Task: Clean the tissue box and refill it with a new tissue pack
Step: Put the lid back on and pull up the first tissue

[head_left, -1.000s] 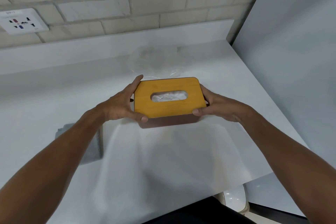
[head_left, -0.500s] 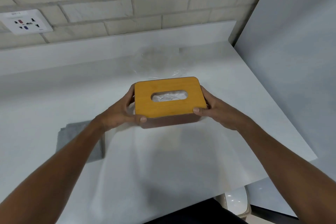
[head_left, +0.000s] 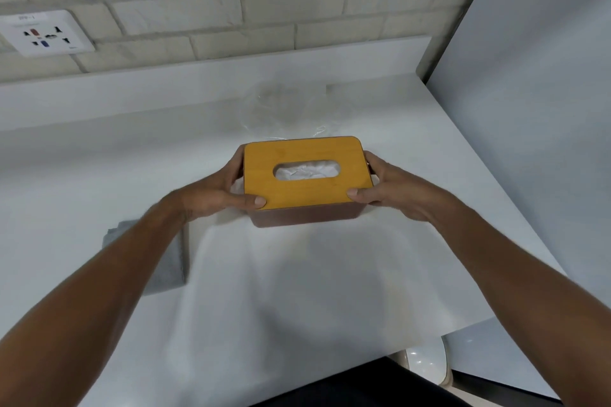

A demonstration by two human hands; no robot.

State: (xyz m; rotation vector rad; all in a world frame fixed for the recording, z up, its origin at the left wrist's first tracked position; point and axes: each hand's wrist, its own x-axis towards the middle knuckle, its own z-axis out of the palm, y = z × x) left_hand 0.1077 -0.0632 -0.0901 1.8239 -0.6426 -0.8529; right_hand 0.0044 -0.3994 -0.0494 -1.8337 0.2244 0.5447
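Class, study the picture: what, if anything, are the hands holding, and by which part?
The tissue box, held at its short ends: left hand on the left end, right hand on the right, thumbs on the near corners of the lid.

Counter (head_left: 297, 301) room before tissue box (head_left: 297, 198), grey cloth (head_left: 172, 274) left, panel (head_left: 529, 109) close right

1. I see the tissue box (head_left: 305, 217), dark brown, sitting upright on the white counter (head_left: 99, 158), with its yellow wooden lid (head_left: 299, 196) lying flat on top.
2. Crumpled white tissue (head_left: 305, 172) shows through the lid's oval slot.
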